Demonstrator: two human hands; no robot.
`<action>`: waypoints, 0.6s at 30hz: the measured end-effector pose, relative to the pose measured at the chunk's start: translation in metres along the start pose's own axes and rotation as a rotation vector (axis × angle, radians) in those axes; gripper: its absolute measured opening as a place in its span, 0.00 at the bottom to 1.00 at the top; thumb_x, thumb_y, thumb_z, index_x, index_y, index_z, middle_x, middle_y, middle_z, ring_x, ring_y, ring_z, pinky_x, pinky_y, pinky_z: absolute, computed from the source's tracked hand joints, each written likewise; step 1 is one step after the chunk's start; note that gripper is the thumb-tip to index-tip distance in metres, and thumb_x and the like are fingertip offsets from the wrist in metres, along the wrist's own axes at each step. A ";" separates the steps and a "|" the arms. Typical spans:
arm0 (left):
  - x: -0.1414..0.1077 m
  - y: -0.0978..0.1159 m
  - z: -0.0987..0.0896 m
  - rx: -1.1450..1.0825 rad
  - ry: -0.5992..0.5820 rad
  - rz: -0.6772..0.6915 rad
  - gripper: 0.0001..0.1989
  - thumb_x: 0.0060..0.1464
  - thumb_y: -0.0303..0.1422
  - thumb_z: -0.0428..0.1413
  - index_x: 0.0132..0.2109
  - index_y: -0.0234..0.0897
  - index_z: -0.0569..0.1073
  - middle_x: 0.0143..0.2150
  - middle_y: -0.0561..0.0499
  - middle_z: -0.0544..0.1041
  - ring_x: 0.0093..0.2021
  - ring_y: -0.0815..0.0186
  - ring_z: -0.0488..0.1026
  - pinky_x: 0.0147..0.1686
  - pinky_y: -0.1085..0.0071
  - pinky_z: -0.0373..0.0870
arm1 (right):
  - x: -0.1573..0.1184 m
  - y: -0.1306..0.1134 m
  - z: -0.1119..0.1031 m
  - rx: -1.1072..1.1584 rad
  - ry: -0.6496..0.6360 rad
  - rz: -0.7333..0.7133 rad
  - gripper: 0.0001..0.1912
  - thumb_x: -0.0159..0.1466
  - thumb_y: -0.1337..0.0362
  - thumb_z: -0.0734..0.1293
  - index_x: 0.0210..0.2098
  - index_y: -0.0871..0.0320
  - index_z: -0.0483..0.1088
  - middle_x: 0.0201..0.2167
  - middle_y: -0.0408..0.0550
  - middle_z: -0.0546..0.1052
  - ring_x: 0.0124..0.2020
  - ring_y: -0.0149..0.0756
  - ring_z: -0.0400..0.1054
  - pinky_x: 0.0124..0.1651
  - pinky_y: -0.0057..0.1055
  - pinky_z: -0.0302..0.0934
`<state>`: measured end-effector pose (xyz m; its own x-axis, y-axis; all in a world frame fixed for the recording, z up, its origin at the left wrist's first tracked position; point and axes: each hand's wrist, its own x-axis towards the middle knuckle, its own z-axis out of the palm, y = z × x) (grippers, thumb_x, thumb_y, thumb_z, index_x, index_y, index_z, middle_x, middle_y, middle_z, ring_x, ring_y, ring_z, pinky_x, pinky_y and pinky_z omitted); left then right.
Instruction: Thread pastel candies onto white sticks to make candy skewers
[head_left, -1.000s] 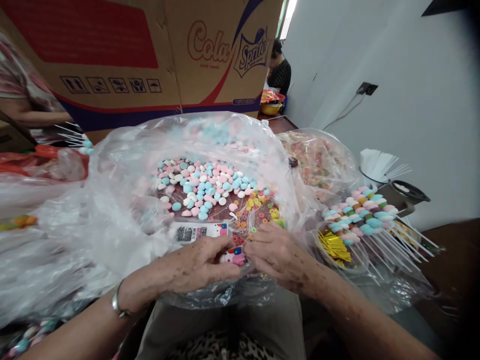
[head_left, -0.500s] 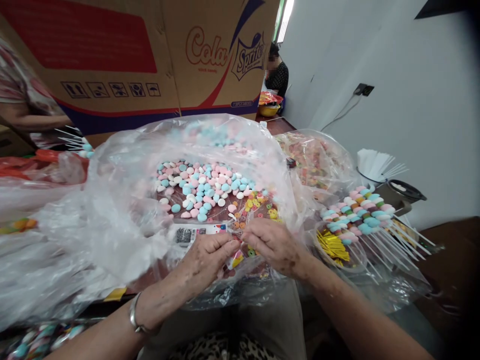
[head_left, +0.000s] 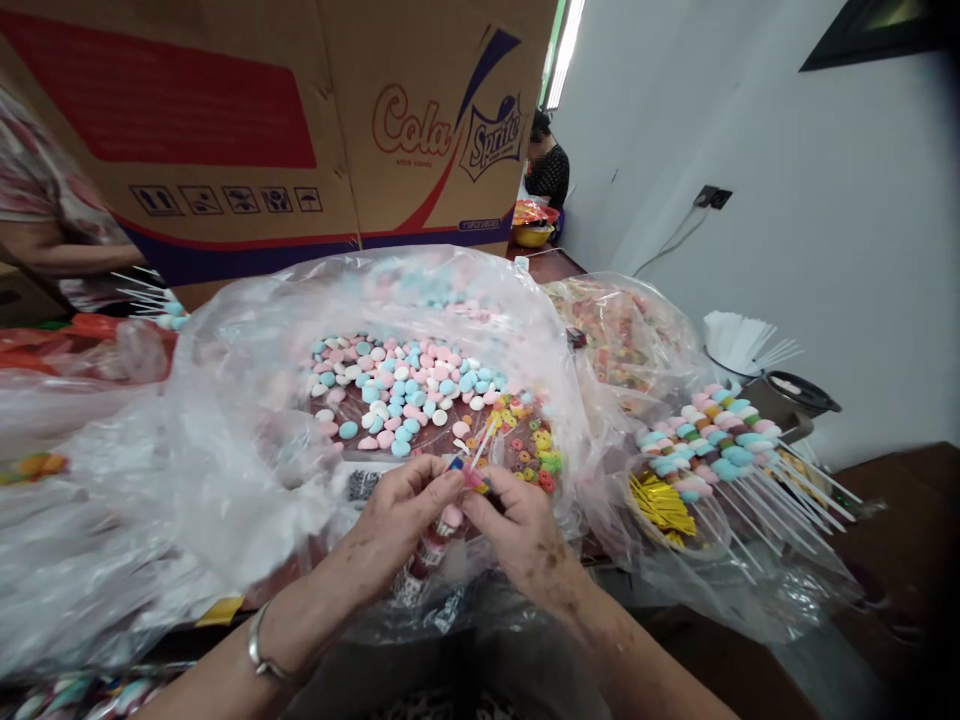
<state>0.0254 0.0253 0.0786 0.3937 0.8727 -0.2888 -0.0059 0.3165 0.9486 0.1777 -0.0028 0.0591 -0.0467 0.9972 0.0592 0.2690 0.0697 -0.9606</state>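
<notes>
Both hands meet low in the middle of the view, around a candy stick in a clear printed wrapper [head_left: 433, 548]. My left hand [head_left: 411, 505] pinches the wrapper's gathered neck from the left. On the other side, the fingers of my right hand [head_left: 517, 525] close on the same neck, where small blue and pink bits show. A white stick [head_left: 486, 440] points up and away from the fingers. Beyond the hands lie pink, blue and white candies [head_left: 405, 390] in an open clear bag [head_left: 240, 330]. Colourful ring candies [head_left: 536, 445] are just right of them.
A large carton [head_left: 255, 120] stands behind the bag. At the right are stacked candy skewers [head_left: 712, 440], gold ties [head_left: 664, 505] in a bowl, white sticks [head_left: 742, 340] and a dark mug [head_left: 787, 400]. One person [head_left: 549, 170] sits far back; another's arm [head_left: 67, 250] shows at left.
The wrapped candy stick now shows below my hands, with its white stick pointing away. My right hand has turned and moved slightly down and left. The view has shifted a little.
</notes>
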 end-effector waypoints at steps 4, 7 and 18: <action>-0.002 -0.004 -0.007 -0.233 -0.094 -0.091 0.20 0.45 0.44 0.68 0.28 0.34 0.69 0.21 0.56 0.71 0.18 0.75 0.62 0.18 0.80 0.55 | -0.002 0.004 0.002 0.310 -0.061 0.071 0.09 0.63 0.57 0.67 0.34 0.56 0.69 0.27 0.42 0.74 0.29 0.34 0.68 0.33 0.30 0.65; -0.001 -0.007 -0.012 -0.293 -0.102 -0.136 0.17 0.42 0.40 0.69 0.27 0.32 0.72 0.19 0.53 0.73 0.17 0.72 0.67 0.18 0.78 0.62 | -0.002 0.009 0.003 0.513 -0.105 0.111 0.13 0.58 0.59 0.71 0.42 0.54 0.68 0.31 0.41 0.76 0.29 0.33 0.70 0.33 0.30 0.67; 0.001 -0.010 -0.024 -0.269 -0.469 -0.313 0.21 0.48 0.45 0.66 0.36 0.27 0.79 0.28 0.40 0.80 0.18 0.70 0.72 0.17 0.78 0.68 | -0.001 0.006 -0.017 -0.264 -0.055 -0.497 0.11 0.69 0.68 0.60 0.31 0.57 0.70 0.27 0.43 0.72 0.30 0.32 0.66 0.36 0.27 0.60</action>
<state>0.0039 0.0317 0.0661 0.7757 0.4864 -0.4021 -0.0321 0.6668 0.7446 0.1952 -0.0026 0.0578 -0.2770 0.8400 0.4665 0.4330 0.5425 -0.7198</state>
